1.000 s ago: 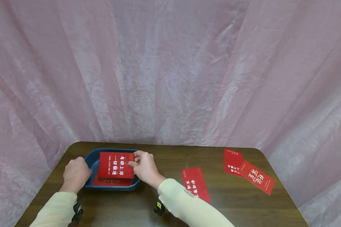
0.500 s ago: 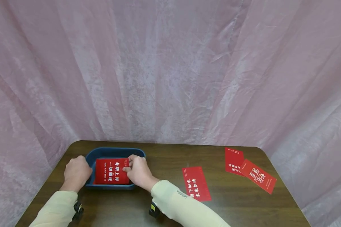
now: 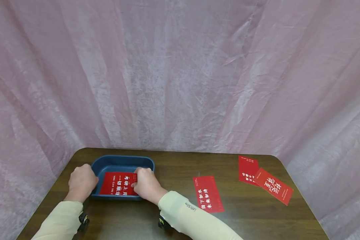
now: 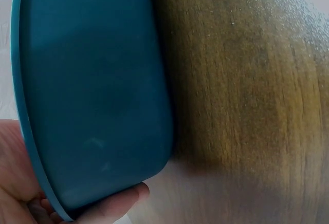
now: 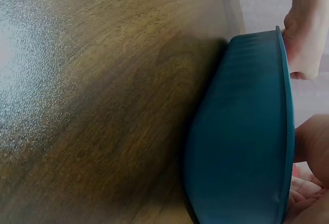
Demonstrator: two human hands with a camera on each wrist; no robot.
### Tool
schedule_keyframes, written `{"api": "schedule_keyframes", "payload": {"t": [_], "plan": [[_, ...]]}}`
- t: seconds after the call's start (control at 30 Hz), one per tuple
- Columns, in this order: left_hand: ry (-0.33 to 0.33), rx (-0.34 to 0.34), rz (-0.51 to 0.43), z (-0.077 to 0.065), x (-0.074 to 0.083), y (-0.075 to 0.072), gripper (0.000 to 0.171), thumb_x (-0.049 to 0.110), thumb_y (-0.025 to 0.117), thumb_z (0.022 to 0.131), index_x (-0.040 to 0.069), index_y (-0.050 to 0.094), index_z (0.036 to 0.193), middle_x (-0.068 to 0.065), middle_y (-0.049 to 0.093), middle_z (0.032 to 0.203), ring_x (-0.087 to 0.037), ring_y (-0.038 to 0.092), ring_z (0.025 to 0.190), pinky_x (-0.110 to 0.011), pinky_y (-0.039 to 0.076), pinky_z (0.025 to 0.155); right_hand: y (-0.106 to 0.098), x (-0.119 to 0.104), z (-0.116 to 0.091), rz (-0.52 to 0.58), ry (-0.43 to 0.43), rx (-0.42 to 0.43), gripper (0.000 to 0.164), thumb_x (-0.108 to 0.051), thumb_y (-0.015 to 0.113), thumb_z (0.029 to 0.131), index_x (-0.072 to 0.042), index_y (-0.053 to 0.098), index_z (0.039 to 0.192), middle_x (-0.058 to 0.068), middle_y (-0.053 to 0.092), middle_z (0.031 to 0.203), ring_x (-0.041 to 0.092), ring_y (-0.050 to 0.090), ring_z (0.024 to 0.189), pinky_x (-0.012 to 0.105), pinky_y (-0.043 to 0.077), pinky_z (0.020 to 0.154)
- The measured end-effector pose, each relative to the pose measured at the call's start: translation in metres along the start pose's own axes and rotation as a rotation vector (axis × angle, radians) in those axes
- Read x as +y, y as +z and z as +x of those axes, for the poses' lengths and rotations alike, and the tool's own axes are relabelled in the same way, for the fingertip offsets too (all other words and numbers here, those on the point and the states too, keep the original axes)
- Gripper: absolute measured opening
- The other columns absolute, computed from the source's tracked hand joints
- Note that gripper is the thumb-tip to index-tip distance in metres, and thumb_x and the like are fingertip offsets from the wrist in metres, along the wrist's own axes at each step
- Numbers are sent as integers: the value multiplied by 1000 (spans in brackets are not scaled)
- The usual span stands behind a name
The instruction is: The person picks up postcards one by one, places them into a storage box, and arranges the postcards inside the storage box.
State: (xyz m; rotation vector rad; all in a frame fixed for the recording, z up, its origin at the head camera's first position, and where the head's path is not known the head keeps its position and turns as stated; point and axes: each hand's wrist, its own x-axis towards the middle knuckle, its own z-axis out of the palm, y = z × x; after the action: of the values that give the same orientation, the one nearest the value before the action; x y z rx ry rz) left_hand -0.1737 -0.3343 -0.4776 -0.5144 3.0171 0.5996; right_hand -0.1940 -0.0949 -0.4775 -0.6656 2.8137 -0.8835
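Observation:
My left hand (image 3: 82, 181) grips the left end of a deep blue plastic tray (image 3: 117, 168). In the left wrist view, fingers (image 4: 121, 202) curl under the end of the tray wall (image 4: 97, 95). Inside the tray, at its near side, a red card (image 3: 115, 183) with white Chinese writing and "YOU CAN DO IT" lies low. My right hand (image 3: 147, 184) reaches in over the right part and pinches the card's right edge. From the right wrist, the tray's outer wall (image 5: 239, 142) hides most of the card and some of the right fingers.
Right of the tray, a red card (image 3: 208, 194) with white writing lies on the brown wooden table (image 3: 174, 170). Two more red cards, one upright (image 3: 247, 166) and one slanted (image 3: 274, 186), overlap at the far right. A pink curtain (image 3: 180, 83) hangs behind the table.
My right hand has lowered the red card from above the rim into the tray, then drawn slightly nearer the tray's front. My left hand stays at the tray's left end.

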Motion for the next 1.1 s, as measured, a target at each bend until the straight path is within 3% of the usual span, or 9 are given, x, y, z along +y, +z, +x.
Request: {"api": "schedule_keyframes", "payload": {"t": [0.33, 0.77, 0.9, 1.1], "plan": [[-2, 0, 14, 0, 1, -1, 28, 15, 64, 77, -11, 55, 82, -20, 54, 70, -26, 51, 54, -42, 48, 47, 5, 1, 0, -23, -49, 11, 48, -24, 77, 74, -15, 59, 117, -8, 59, 108, 3, 53, 86, 19, 47, 65], [-1, 11, 18, 3, -1, 2, 28, 17, 61, 79, -11, 56, 82, -20, 54, 70, -28, 51, 56, -43, 47, 47, 1, 6, 2, -158, -203, 60, 50, -25, 74, 77, -11, 58, 122, -4, 58, 117, 2, 52, 103, 17, 41, 80], [11, 14, 13, 3, -2, 3, 25, 16, 60, 79, -9, 56, 79, -18, 53, 68, -28, 51, 56, -43, 47, 47, -15, 12, 1, -97, -246, 70, 44, -23, 70, 80, -11, 60, 121, -5, 58, 118, 2, 50, 106, 15, 39, 81], [22, 24, 12, 2, -2, 3, 25, 17, 61, 79, -7, 55, 76, -17, 53, 67, -27, 51, 54, -42, 46, 46, -64, 45, 6, -46, -310, 94, 32, -16, 67, 82, -11, 64, 113, -4, 60, 113, 0, 50, 101, 14, 37, 84]]}}
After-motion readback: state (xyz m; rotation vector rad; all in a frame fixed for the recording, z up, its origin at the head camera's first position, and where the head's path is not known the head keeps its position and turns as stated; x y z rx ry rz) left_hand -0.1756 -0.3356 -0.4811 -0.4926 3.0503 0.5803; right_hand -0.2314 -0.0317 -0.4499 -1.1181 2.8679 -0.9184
